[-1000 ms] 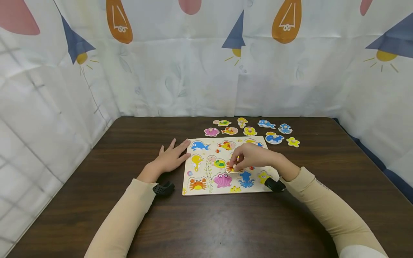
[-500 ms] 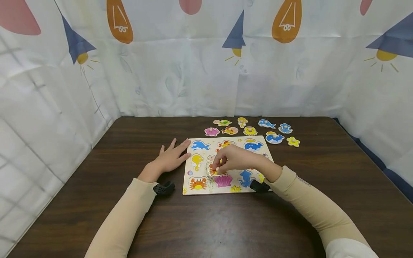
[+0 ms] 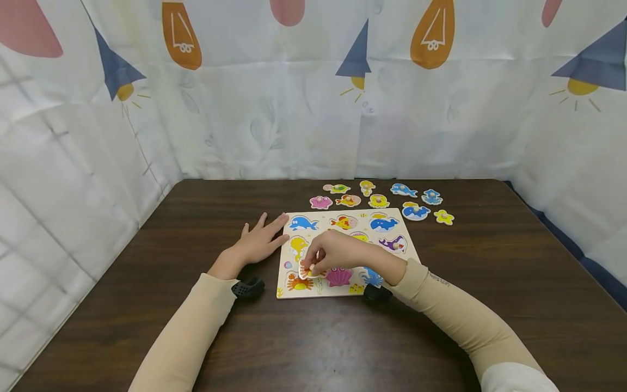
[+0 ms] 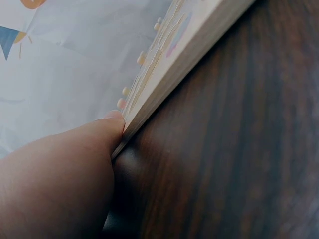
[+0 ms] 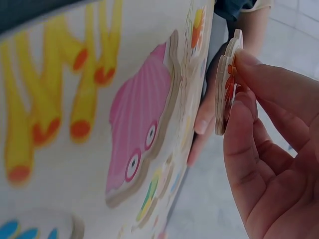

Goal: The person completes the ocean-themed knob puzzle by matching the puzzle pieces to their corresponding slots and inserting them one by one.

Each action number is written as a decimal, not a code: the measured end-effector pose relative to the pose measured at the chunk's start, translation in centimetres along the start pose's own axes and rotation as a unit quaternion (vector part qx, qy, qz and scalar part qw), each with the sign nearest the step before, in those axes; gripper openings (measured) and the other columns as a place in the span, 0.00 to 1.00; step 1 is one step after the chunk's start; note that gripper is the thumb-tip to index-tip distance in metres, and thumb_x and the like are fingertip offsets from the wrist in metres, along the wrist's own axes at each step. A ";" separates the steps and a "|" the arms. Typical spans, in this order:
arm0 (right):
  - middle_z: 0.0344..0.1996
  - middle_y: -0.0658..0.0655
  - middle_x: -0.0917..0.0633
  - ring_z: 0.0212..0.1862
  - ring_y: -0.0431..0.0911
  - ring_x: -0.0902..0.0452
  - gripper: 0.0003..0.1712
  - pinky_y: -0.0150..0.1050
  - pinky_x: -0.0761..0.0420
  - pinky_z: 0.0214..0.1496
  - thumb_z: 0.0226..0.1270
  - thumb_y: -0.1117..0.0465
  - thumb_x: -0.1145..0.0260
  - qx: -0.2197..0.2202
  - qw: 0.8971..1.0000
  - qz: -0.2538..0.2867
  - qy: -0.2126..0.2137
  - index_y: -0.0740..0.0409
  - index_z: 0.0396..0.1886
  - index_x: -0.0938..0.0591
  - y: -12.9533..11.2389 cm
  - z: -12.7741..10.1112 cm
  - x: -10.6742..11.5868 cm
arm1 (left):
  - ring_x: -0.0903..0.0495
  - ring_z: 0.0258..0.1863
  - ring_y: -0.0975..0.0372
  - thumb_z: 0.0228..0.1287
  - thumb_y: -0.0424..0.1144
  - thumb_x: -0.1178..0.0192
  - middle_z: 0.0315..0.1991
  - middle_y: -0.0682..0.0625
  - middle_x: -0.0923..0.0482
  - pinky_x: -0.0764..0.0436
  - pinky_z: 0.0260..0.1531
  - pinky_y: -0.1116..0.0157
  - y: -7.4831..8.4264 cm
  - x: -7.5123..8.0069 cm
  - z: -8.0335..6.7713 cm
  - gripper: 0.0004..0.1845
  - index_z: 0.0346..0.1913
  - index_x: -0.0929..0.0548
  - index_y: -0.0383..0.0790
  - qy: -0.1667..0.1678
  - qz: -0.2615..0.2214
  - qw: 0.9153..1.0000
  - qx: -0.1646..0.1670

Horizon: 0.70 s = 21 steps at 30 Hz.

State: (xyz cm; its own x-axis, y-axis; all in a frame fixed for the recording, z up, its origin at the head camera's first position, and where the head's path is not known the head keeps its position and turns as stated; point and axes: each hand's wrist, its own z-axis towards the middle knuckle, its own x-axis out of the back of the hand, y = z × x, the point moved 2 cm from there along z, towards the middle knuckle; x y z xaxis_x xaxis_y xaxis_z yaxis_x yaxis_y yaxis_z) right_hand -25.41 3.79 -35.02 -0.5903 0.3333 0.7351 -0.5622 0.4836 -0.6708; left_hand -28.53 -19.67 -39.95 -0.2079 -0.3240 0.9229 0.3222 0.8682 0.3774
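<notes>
A wooden sea-animal puzzle board [image 3: 282,256] lies flat on the dark table. My right hand [image 3: 309,268] pinches a small orange-and-white puzzle piece [image 3: 307,273] by its edge, held just above the board's near-left corner over the printed crab [image 3: 296,283]. The right wrist view shows the piece [image 5: 227,84] upright between thumb and fingers [image 5: 239,82], beside the pink shell picture [image 5: 144,124]. My left hand [image 3: 274,228] lies flat on the table. In the left wrist view it [image 4: 60,174] touches the board's left edge [image 4: 189,55].
Several loose animal pieces [image 3: 377,200] lie on the table [image 3: 343,337] behind the board, toward the back right. White curtains with printed bulbs [image 3: 431,38] close off the table's left, back and right sides.
My right hand has carried the orange piece from the board's middle leftward and nearer, to above the crab picture. The left hand has stayed put.
</notes>
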 end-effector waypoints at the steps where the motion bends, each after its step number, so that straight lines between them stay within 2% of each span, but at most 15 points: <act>1: 0.32 0.42 0.12 0.32 0.39 0.22 0.05 0.32 0.19 0.37 0.62 0.64 0.22 -0.001 1.000 0.000 0.000 0.54 0.38 0.08 -0.1 0.1 -0.1 | 0.64 0.80 0.39 0.80 0.59 0.54 0.83 0.46 0.54 0.67 0.67 0.27 0.0 0.0 0.0 0.38 0.84 0.50 0.48 0.000 -0.001 1.000 -0.001; 9: 0.26 0.42 0.14 0.29 0.37 0.23 0.04 0.31 0.21 0.34 0.61 0.67 0.22 0.004 1.000 -0.014 -0.018 0.55 0.34 0.08 -1.1 0.8 -1.3 | 0.64 0.80 0.40 0.81 0.58 0.54 0.83 0.48 0.54 0.68 0.67 0.27 0.1 0.0 0.1 0.38 0.84 0.50 0.48 0.003 -0.002 1.000 -0.009; 21: 0.25 0.42 0.14 0.29 0.38 0.23 0.04 0.30 0.23 0.34 0.62 0.66 0.23 -0.028 0.999 -0.027 -0.029 0.53 0.34 0.08 -1.8 1.6 -2.1 | 0.64 0.80 0.39 0.81 0.57 0.53 0.83 0.46 0.53 0.67 0.67 0.27 0.1 0.1 -0.2 0.38 0.84 0.49 0.47 0.002 -0.003 1.000 -0.005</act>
State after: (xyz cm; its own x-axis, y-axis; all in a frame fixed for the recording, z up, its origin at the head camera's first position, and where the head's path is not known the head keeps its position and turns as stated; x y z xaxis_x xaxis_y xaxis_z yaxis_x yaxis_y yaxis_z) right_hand -24.07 0.98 -35.53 -0.5925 0.2593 0.7627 -0.5626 0.5443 -0.6222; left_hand -28.35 -19.66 -39.78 -0.2056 -0.3310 0.9210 0.3294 0.8627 0.3836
